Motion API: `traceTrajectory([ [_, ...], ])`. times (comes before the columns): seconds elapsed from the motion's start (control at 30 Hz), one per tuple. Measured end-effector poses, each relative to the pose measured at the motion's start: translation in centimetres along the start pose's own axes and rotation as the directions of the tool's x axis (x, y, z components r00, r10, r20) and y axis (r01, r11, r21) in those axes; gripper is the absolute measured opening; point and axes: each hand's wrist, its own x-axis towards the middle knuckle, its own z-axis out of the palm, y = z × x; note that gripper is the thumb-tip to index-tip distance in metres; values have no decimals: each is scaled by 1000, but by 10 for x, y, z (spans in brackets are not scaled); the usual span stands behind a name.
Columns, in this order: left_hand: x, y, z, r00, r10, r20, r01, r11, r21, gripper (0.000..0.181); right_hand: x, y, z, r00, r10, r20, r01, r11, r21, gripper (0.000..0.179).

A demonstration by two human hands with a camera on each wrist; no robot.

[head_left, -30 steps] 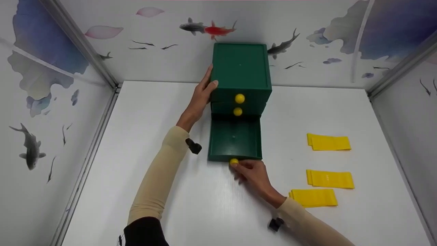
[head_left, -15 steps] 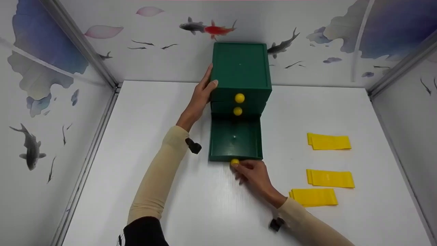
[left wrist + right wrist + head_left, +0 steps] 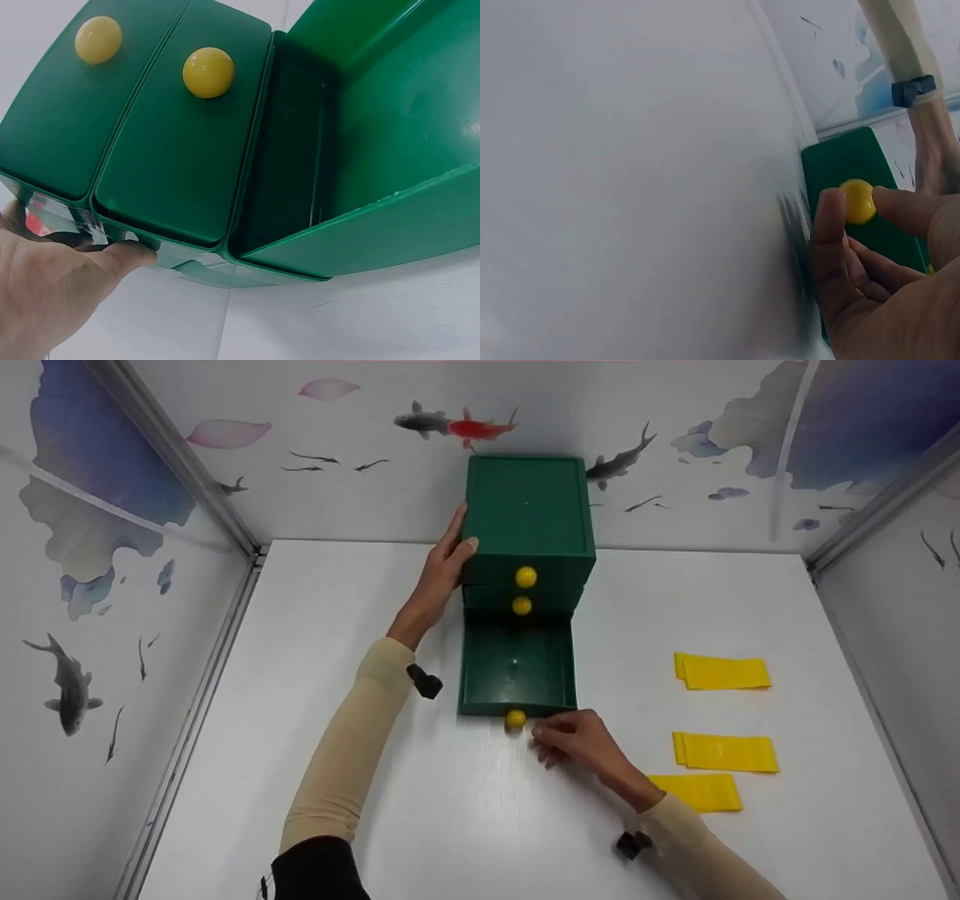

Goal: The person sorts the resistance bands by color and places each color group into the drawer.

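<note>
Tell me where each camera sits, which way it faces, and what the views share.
Head: worn high, looking forward and down at the table, the green drawer chest, three yellow folded bands; both sleeved arms show.
Left wrist: low at the chest's left side, facing the drawer fronts; the left hand shows.
Right wrist: low over the table, facing the open bottom drawer; the right hand shows.
Shared: head and right wrist both show the bottom drawer's yellow knob.

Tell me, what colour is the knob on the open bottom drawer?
Yellow. The knob on the green drawer shows best in the head view.
</note>
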Motion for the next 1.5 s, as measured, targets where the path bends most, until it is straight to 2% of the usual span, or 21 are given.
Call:
traceTrajectory([
  [0.13,-1,1,-1,1000,-1,-2,1,1000,-4,70,-6,0,-25,1000,-7,25,8,999,-49,33],
  [0.3,-2,0,-3,1000,3,-7,-3,1000,4,70,-12,1,-51,1000,3,-20,-4,999,-52,34],
  [0.47,-3,-3,-5,1000,1,-6,-1,1000,-2,70,-14,4,-79,994,6,-107,-15,996,-89,36],
  [0.6,-3,-4,-6,1000,4,-3,-4,1000,-7,70,-16,5,-105,979,-21,-201,-9,989,-150,39],
  [0.8,-5,-4,-6,1000,-2,-9,2,1000,-1,70,-20,8,-149,945,-84,-315,13,975,-223,45],
  [0.93,-3,-3,-4,1000,2,-1,-2,1000,-4,70,-28,8,-173,905,-115,-410,-10,957,-290,44],
  [1.07,-3,-3,-3,1000,1,1,-1,1000,-7,70,-34,7,-193,856,-158,-492,-61,915,-399,45],
  [1.2,-2,-2,-2,1000,6,6,-6,1000,-6,70,-38,9,-212,821,-186,-540,-118,870,-479,47],
  [1.33,-1,-1,-2,1000,15,15,-15,1000,-3,70,-43,14,-230,808,-164,-566,-169,856,-489,51],
  [1.5,0,-1,-2,1000,7,12,-7,1000,10,72,-47,22,-251,800,-118,-589,-212,862,-460,55],
])
